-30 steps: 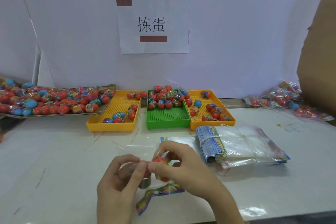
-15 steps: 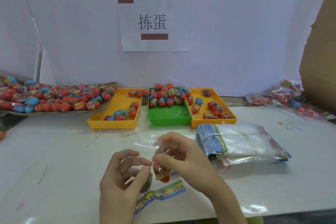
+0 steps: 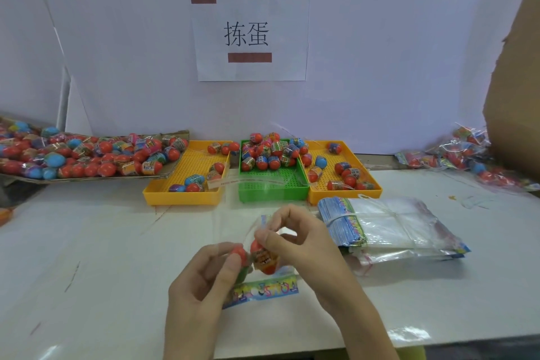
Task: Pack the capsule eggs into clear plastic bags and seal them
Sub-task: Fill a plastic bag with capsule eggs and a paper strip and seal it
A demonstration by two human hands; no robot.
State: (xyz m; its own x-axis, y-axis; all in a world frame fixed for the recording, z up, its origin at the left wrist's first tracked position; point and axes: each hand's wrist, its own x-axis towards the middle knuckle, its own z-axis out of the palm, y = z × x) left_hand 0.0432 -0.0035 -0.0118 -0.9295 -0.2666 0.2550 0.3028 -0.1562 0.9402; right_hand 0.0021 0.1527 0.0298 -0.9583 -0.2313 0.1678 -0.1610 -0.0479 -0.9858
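Low over the white table, both hands work a clear plastic bag (image 3: 233,213) whose printed colourful header strip (image 3: 263,289) hangs toward me. My left hand (image 3: 201,286) pinches a red-topped capsule egg (image 3: 238,253) through the film. My right hand (image 3: 301,245) pinches the bag around a second red egg with a printed band (image 3: 264,260). The bag's open flap with its adhesive strip (image 3: 248,181) stands up in front of the trays.
A bundled stack of empty bags (image 3: 388,225) lies right of my hands. Behind stand a yellow tray (image 3: 187,196), a green tray (image 3: 274,193) and another yellow tray (image 3: 344,193) with eggs. A cardboard tray of eggs (image 3: 81,155) sits far left; packed bags (image 3: 467,158) and a cardboard box (image 3: 517,96) at right.
The eggs have gone deeper into the bag and the hands have drawn slightly apart. The bag's flap has risen and now stands upright before the trays.
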